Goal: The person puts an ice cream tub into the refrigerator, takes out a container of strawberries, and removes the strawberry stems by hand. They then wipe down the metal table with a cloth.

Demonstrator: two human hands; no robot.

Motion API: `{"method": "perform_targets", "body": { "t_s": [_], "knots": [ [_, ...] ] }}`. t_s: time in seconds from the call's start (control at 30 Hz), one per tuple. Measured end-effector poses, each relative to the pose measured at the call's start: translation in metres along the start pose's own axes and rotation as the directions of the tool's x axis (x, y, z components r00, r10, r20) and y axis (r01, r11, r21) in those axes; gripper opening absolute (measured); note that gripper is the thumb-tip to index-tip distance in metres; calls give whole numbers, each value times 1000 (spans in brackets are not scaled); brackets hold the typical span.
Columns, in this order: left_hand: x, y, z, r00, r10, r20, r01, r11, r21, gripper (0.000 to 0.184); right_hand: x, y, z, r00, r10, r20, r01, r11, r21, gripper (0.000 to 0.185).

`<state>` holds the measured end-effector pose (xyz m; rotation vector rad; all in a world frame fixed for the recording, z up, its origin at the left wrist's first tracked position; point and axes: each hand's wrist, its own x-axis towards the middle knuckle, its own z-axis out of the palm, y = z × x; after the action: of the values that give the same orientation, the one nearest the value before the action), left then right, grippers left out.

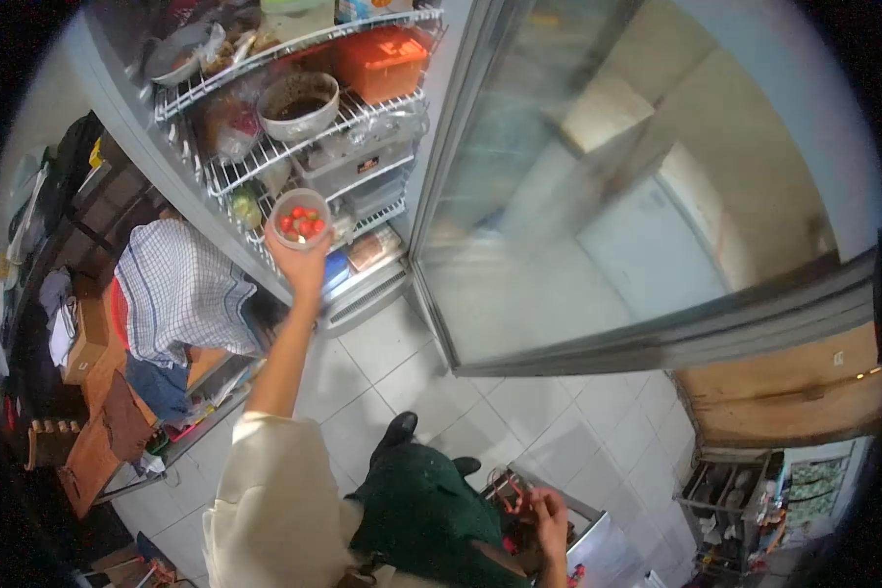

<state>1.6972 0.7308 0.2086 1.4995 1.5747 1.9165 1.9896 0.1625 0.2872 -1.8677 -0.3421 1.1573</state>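
Note:
My left hand (pixel 299 265) reaches into the fridge with its fingers wrapped round a clear plastic tub (pixel 282 208). Small round red and greenish pieces (pixel 302 225), which look like cherry tomatoes, lie inside it. The tub is in front of the lower wire shelves. Down at the right, my right hand (pixel 549 514) is curled, fingers pressed together, above an open drawer (pixel 588 529). Something thin and reddish (pixel 508 495) shows by its fingertips; whether it is held there is unclear.
The fridge's glass door (pixel 559 225) stands wide open on the right. A white bowl with dark contents (pixel 299 110) and an orange box (pixel 382 67) sit on a wire shelf (pixel 235 176). A checked cloth (pixel 181 289) drapes over things at the left.

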Motion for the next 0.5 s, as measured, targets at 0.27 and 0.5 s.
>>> {"method": "perform_targets", "body": {
  "t_s": [0.27,0.5],
  "knots": [
    [-142,174,-79,809,33,587,120,968,-220,95,-3,-179,78,817,-554,161,558,690,-462,18],
    [-176,250,-108,643,148,752,157,935,-318,86,1,-229,131,684,-616,391,690,373,-620,20]
  ]
}}
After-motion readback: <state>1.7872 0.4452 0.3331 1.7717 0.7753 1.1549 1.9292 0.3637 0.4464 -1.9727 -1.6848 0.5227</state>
